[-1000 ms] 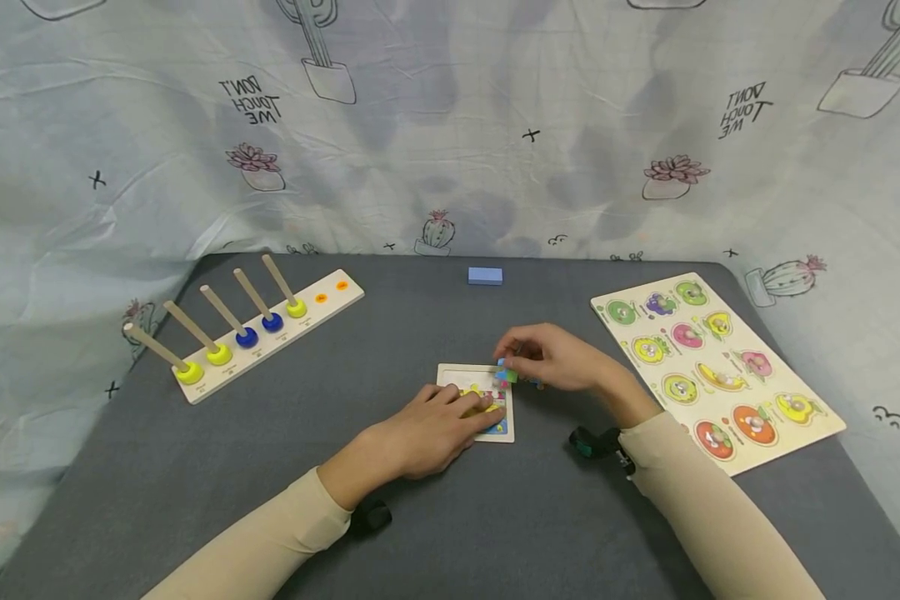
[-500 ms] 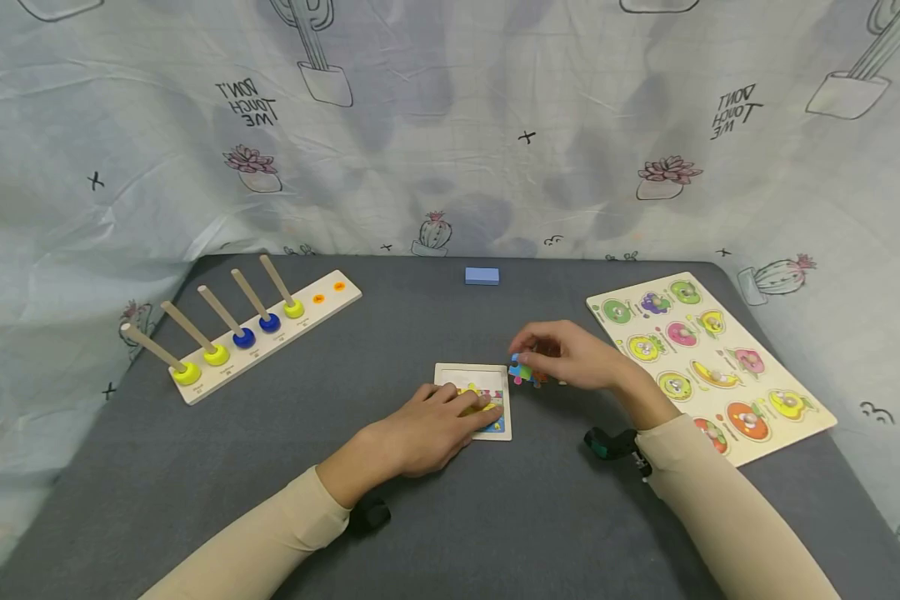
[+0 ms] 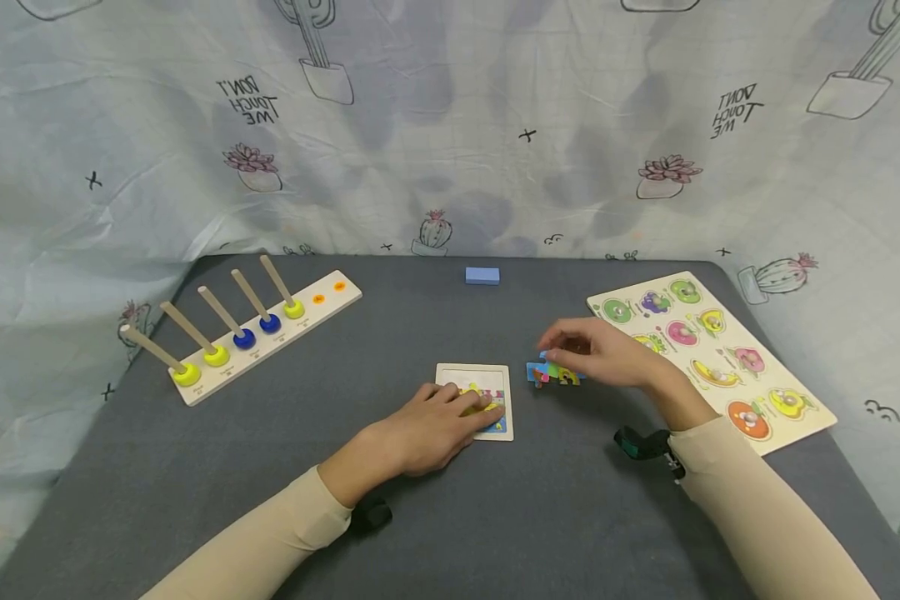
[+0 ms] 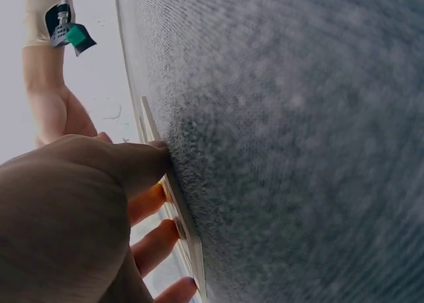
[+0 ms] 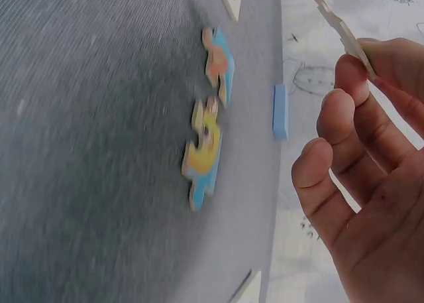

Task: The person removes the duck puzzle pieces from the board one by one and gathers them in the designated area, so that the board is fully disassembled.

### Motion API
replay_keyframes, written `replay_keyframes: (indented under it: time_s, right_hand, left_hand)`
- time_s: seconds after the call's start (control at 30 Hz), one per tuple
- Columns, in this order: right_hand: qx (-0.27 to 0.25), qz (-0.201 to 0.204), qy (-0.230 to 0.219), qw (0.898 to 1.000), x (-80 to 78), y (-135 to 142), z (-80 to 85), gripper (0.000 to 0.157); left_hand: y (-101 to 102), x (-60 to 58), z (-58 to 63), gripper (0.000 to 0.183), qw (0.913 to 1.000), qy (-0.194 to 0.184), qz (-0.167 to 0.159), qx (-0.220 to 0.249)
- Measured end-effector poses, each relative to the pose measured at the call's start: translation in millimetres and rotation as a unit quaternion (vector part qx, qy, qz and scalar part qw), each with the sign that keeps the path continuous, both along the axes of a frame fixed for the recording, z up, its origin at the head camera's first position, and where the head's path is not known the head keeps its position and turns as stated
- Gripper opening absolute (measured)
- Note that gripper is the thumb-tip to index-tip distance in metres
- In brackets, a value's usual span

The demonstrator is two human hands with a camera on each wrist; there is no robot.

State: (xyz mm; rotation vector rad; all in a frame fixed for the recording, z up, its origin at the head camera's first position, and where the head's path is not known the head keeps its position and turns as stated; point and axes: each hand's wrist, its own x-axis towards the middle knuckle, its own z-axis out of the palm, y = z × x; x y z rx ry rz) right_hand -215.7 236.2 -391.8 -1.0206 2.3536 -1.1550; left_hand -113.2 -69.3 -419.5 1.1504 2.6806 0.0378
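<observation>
My left hand [image 3: 438, 425] lies over a small wooden puzzle tray [image 3: 450, 369], its fingers resting on the colourful pieces inside. In the left wrist view the thumb touches the tray's edge and the fingertips press on its top. To the right of the tray, my right hand [image 3: 607, 350] pinches a thin jigsaw piece [image 5: 344, 34] between thumb and fingers, raised off the table. Below that hand lie two loose jigsaw pieces: an orange and blue one [image 5: 218, 64] and a yellow and blue one [image 5: 205, 154]. Part of the tray's contents is hidden under the left fingers.
A pegged counting board [image 3: 270, 337] with yellow and blue rings stands at the left. A large fruit puzzle board [image 3: 708, 350] lies at the right, partly behind the right forearm. A blue block [image 3: 482, 276] sits near the table's back edge, before a printed curtain [image 3: 390, 125].
My right hand has moved right, away from the tray, carrying the jigsaw piece over the loose pieces. The left hand stays on the tray.
</observation>
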Motion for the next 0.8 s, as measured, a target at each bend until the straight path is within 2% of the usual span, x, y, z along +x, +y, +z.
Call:
replay_keyframes:
  time_s: [0.4, 0.57, 0.8]
  right_hand:
    - [0.005, -0.028, 0.014, 1.000, 4.6, 33, -2.8, 0.012]
    - [0.003, -0.027, 0.032, 0.999, 7.3, 41, -3.2, 0.013]
    - [0.044, -0.056, 0.016, 0.997, 9.6, 50, -0.3, 0.012]
  left_hand:
    - [2, 1.5, 0.3, 0.051, 1.0000, 0.007, -0.001, 0.001]
    - [2, 1.2, 0.1, 0.050, 0.9999, 0.013, -0.004, -0.001]
    - [0, 0.8, -0.8, 0.050, 0.9999, 0.013, -0.002, -0.001]
